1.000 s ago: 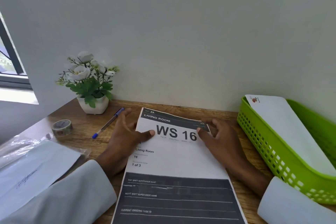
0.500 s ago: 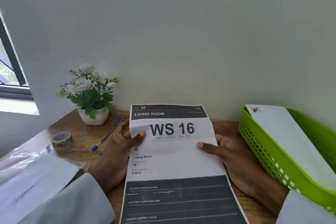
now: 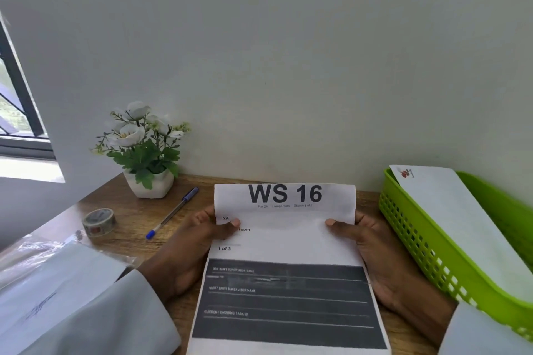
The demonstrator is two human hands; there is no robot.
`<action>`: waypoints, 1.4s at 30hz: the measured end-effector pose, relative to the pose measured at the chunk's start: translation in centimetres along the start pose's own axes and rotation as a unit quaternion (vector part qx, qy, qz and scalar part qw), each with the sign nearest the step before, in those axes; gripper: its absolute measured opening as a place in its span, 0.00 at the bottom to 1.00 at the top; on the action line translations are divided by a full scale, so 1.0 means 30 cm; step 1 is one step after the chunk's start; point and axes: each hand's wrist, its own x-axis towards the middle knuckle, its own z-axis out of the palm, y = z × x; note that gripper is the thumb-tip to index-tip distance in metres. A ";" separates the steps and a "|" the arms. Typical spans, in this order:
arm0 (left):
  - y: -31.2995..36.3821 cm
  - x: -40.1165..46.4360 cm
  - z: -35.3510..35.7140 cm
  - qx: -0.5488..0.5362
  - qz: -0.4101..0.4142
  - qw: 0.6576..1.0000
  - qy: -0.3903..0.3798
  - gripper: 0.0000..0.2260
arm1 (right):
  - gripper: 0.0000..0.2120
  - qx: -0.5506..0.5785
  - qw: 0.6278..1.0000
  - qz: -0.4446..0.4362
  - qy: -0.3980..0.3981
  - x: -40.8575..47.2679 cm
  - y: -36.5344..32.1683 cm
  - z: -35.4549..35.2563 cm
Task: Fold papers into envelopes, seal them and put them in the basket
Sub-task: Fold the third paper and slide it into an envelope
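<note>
**Printed sheet pinched at both edges above the counter**

A printed paper [image 3: 285,242], its top curled away so that "WS 16" sits at the upper edge, is held at lower centre of the frame; its left edge is pinched by the left hand [image 3: 184,251], thumb on the face, fingers behind; its right edge is pinched likewise by the right hand [image 3: 375,251]. A green basket [image 3: 415,242] at the right edge holds a white envelope [image 3: 461,228]; a pen [image 3: 173,212], tape roll [image 3: 99,222] and potted flowers [image 3: 144,150] are seen at left on the counter [image 3: 138,216].
</note>
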 end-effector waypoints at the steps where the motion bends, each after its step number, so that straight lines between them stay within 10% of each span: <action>1: 0.003 0.000 0.003 -0.006 0.002 1.000 0.008 0.15 | 0.11 0.006 1.000 0.004 0.003 0.002 -0.001 0.000; 16: 0.033 -0.010 -0.011 -0.063 0.054 0.993 0.080 0.13 | 0.11 0.011 0.999 -0.040 0.012 -0.021 -0.015 0.008; 23: 0.014 -0.030 0.026 0.095 0.017 0.995 0.011 0.17 | 0.05 -0.002 1.000 -0.015 0.017 -0.032 -0.038 0.022; 34: 0.017 -0.021 0.023 0.091 0.037 0.995 0.018 0.34 | 0.17 -0.092 0.993 -0.068 -0.037 -0.037 -0.015 0.027; 42: 0.020 -0.019 0.018 0.143 0.069 0.987 0.034 0.26 | 0.26 -0.111 0.990 -0.078 -0.032 -0.030 -0.001 0.029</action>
